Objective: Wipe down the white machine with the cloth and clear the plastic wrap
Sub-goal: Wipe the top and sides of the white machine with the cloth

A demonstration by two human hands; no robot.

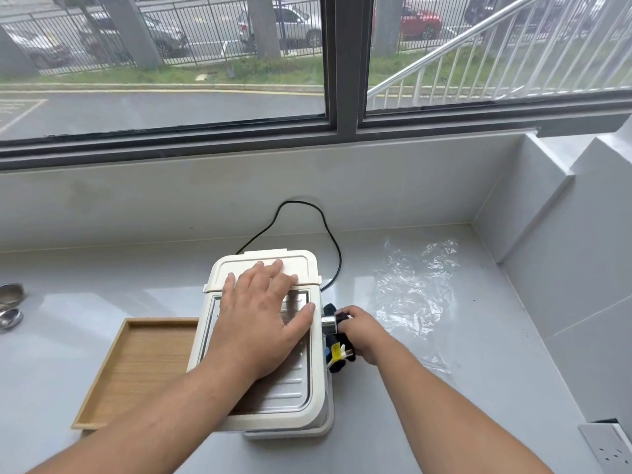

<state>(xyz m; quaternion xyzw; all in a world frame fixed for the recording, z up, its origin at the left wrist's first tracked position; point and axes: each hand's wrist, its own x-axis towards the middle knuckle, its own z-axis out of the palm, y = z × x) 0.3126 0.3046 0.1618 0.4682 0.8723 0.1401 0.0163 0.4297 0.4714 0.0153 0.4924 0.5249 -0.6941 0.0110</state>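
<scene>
The white machine (pixel 273 401) stands on the grey counter in the middle of the view. My left hand (pixel 263 319) lies flat on its top with the fingers spread, holding nothing. My right hand (pixel 359 331) is at the machine's right side, closed on a dark cloth (pixel 338 362) that has a yellow tag. The cloth is pressed around a chrome knob (pixel 329 325) on that side. A crumpled sheet of clear plastic wrap (pixel 413 295) lies flat on the counter to the right of the machine, apart from both hands.
A black power cord (pixel 328 230) loops from behind the machine along the back wall. A wooden tray (pixel 136 367) lies to the machine's left. Two metal bowls (pixel 10 302) sit at the far left. A wall socket (pixel 612 446) is at the lower right. A window runs behind.
</scene>
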